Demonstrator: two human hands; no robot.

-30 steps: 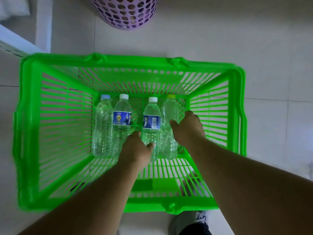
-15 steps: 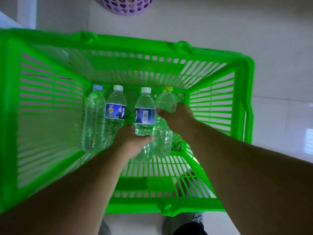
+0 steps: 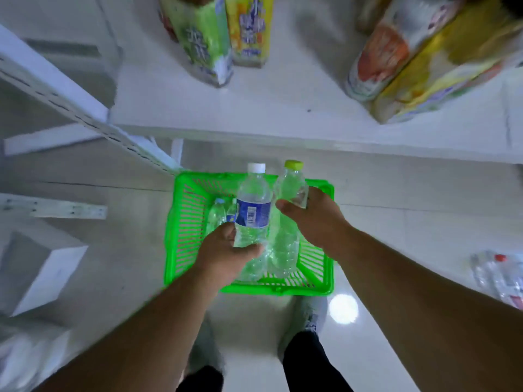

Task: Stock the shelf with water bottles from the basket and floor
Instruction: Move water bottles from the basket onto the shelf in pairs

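My left hand (image 3: 226, 253) grips a white-capped water bottle with a blue label (image 3: 252, 207) around its lower body. My right hand (image 3: 314, 219) grips a clear bottle with a yellow-green cap (image 3: 288, 193) near its shoulder. Both bottles are held upright in the air above the green basket (image 3: 319, 281), which stands on the floor below. Two more water bottles (image 3: 219, 215) lie in the basket's left part, partly hidden behind the held bottle. The white shelf board (image 3: 283, 108) runs across just beyond the basket.
Packs of drinks stand on the shelf: green and yellow ones (image 3: 215, 35) at the left, orange and yellow ones (image 3: 418, 60) at the right. A shelf upright (image 3: 70, 108) slants at the left. Wrapped bottles (image 3: 498, 275) lie on the floor at the right. My feet are below the basket.
Both hands have lifted their bottles out of the basket and up. My head has risen, so the basket looks smaller and the shelf has come into view.
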